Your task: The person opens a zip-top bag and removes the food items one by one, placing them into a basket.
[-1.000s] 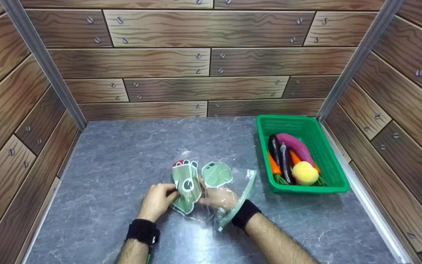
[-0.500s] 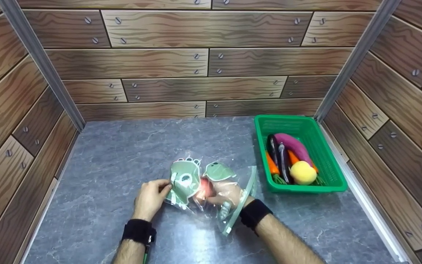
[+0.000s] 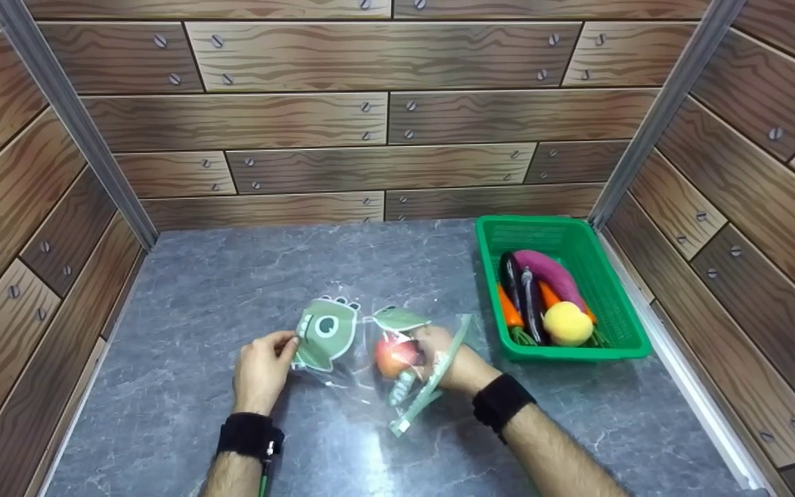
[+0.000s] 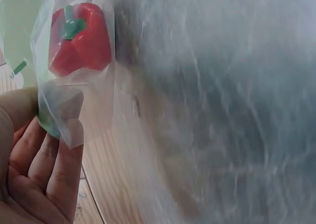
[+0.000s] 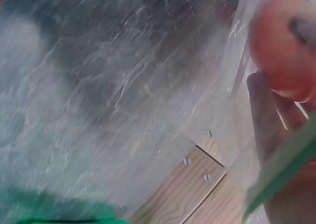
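A clear zip bag [image 3: 349,390] with a green one-eyed monster print [image 3: 326,328] spreads between both hands, close over the table. My left hand [image 3: 263,369] pinches the bag's left edge between thumb and fingers. Inside the bag, next to that hand, a red bell pepper [image 4: 84,38] with a green stem shows in the left wrist view; the print covers it in the head view. Reaching in through the bag's mouth, my right hand [image 3: 439,348] holds a red apple [image 3: 394,355]. Its fingers [image 5: 266,120] curve under the fruit. The green zip strip [image 3: 439,376] crosses in front of this hand.
A green plastic basket [image 3: 635,331] stands at the right of the table. It holds dark eggplants [image 3: 534,304], orange carrots [image 3: 508,307], a long purple vegetable [image 3: 551,273] and a round yellow fruit [image 3: 568,324]. Wood-patterned walls [image 3: 287,117] enclose the grey table [image 3: 232,276].
My left hand has moved left with the bag's edge, spreading the bag. The right hand has shifted right and slightly up, and the apple has come into view in it.
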`<state>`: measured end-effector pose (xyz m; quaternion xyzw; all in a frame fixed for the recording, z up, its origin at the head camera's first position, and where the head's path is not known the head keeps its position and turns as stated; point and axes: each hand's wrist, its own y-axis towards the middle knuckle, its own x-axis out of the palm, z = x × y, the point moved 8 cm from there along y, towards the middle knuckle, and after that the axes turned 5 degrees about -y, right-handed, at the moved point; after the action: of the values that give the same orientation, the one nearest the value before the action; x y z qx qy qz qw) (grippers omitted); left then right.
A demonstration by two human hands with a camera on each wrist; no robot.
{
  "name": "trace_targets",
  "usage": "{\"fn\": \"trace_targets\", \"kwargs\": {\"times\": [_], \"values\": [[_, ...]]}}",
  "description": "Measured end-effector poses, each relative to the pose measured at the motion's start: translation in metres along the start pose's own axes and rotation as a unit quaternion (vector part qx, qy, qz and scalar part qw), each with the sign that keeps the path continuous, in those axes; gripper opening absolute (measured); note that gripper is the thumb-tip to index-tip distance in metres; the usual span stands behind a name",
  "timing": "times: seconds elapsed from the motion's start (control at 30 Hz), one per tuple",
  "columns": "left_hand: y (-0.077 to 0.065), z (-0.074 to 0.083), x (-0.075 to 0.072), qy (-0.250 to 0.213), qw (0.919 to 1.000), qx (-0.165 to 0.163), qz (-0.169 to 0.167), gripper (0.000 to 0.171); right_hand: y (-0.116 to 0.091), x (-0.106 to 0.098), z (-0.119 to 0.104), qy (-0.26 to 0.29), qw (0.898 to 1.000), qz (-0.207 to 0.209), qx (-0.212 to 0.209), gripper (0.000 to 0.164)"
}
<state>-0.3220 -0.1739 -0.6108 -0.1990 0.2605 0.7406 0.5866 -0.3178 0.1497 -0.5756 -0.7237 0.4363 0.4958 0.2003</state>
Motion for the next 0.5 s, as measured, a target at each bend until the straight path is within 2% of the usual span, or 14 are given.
{"fn": "trace_targets", "kwargs": {"times": [0.13,0.23,0.37,0.5], "values": [[0.002,-0.004,-0.011,-0.001,0.9999,-0.004,0.012,0.026,-0.003,-0.006,0.008,0.054,0.998,-0.01,0.017,0.061],[0.003,-0.008,-0.017,-0.003,0.9998,-0.013,0.012,0.028,-0.007,-0.013,0.014,0.083,0.996,-0.009,0.027,0.066],[0.002,-0.013,-0.022,-0.006,0.9995,-0.031,0.004,0.03,-0.012,-0.027,0.021,0.059,0.998,0.0,0.028,0.07],[0.002,-0.014,-0.025,-0.008,0.9993,-0.035,0.0,0.032,-0.018,-0.044,0.028,0.042,0.998,0.009,0.037,0.065]]}}
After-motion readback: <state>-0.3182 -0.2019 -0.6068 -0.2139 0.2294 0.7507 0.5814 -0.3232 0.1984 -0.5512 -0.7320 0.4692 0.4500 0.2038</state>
